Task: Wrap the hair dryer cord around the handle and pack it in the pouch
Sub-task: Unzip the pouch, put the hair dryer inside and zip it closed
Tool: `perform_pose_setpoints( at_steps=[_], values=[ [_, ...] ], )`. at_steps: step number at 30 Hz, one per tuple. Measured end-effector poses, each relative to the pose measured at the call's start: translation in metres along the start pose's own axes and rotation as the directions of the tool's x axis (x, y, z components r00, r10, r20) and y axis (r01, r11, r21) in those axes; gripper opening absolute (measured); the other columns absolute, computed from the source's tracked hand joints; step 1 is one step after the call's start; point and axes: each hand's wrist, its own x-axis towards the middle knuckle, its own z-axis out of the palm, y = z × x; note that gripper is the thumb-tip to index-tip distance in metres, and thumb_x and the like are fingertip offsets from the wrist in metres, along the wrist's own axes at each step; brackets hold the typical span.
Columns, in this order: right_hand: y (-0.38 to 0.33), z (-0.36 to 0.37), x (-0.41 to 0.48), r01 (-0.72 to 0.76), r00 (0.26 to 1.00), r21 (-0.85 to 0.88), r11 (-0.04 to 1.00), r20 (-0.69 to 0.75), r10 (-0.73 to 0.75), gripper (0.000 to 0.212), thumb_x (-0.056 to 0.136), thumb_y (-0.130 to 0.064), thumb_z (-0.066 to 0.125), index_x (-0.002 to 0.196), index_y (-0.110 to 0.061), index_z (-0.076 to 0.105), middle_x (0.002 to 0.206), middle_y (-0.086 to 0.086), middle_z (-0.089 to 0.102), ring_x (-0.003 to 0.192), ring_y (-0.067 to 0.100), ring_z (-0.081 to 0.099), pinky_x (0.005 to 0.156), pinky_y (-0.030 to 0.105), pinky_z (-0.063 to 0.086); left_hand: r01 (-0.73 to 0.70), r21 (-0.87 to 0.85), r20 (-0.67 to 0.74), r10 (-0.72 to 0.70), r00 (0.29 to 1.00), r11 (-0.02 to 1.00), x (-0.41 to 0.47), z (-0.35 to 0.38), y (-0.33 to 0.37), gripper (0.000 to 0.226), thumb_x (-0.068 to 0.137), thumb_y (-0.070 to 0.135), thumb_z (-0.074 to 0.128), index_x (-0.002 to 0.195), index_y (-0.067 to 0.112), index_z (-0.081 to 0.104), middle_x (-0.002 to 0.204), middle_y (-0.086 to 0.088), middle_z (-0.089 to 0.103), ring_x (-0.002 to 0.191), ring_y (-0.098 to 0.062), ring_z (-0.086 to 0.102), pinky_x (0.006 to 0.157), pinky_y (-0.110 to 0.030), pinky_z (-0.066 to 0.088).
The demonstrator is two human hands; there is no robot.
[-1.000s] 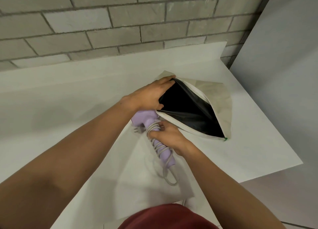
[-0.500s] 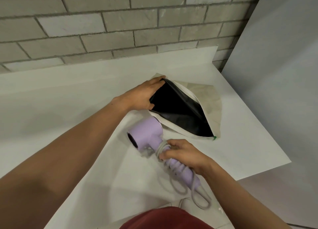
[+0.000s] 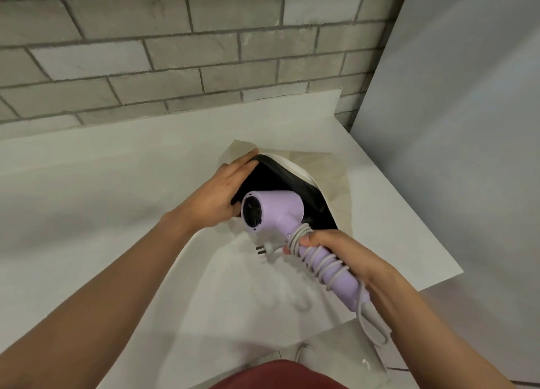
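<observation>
A lilac hair dryer (image 3: 273,212) hangs above the white table, its head at the mouth of the pouch (image 3: 336,181). A grey cord (image 3: 321,260) is coiled around its handle, a loop trails off the handle's end, and the plug (image 3: 264,250) sticks out below the head. My right hand (image 3: 336,248) grips the cord-wrapped handle. The beige pouch has a black lining and lies open at the table's back right. My left hand (image 3: 222,193) holds the pouch's left rim and keeps the mouth open.
The white table (image 3: 87,213) runs against a grey brick wall (image 3: 175,52). A grey panel (image 3: 467,125) stands at the right, past the table's right edge. A dark red garment (image 3: 277,374) shows at the bottom.
My right hand has lifted the dryer up and back from the table toward the pouch mouth, its head now in front of the black lining. My left hand still holds the rim.
</observation>
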Motion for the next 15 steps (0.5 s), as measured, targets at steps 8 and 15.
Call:
perform_pose_setpoints(
  at_steps=[8, 15],
  values=[
    [-0.007, -0.011, 0.025, -0.003, 0.991, 0.389, 0.921, -0.120, 0.054, 0.034, 0.092, -0.036, 0.068, 0.107, -0.006, 0.077, 0.110, 0.012, 0.075, 0.074, 0.020, 0.059, 0.052, 0.021, 0.049, 0.009, 0.015, -0.006, -0.009, 1.000, 1.000, -0.026, 0.009, 0.019, 0.101, 0.081, -0.003, 0.072, 0.163, 0.023, 0.020, 0.172, 0.020, -0.001, 0.122, -0.018, 0.042, 0.099, -0.038, 0.051],
    [-0.010, -0.012, 0.051, 0.159, 0.921, 0.522, 0.838, -0.385, 0.065, 0.015, 0.086, -0.024, 0.077, 0.084, -0.010, 0.071, 0.062, 0.000, 0.060, 0.046, 0.015, 0.054, 0.050, 0.027, 0.048, 0.096, 0.081, 0.017, -0.098, 0.995, 0.992, -0.042, 0.031, 0.037, 0.100, 0.081, -0.005, 0.071, 0.162, 0.021, 0.019, 0.171, 0.022, -0.009, 0.110, -0.017, 0.039, 0.078, -0.033, 0.057]
  ],
)
